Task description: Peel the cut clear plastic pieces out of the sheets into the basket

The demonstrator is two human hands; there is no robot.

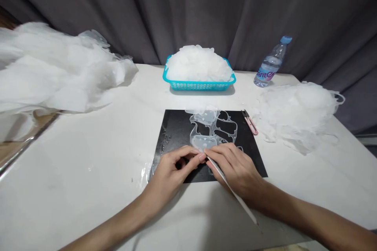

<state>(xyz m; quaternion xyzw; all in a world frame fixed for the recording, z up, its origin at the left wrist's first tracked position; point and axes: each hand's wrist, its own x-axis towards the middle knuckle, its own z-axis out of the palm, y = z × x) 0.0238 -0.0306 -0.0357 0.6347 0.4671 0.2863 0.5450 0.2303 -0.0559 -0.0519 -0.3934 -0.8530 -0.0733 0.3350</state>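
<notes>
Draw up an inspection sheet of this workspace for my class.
Surface: white table, black mat on it
Work things: translucent cut-out sheet on the mat; white pen-like tool
Clutter: pink-handled snips at the mat's right edge; filmy white piles, left pile and right pile; turquoise basket, heaped; labelled water bottle
Hands: right hand holds the tool; left hand beside it, grip unclear
Cables: nothing seen
Surroundings: dark curtain behind
</notes>
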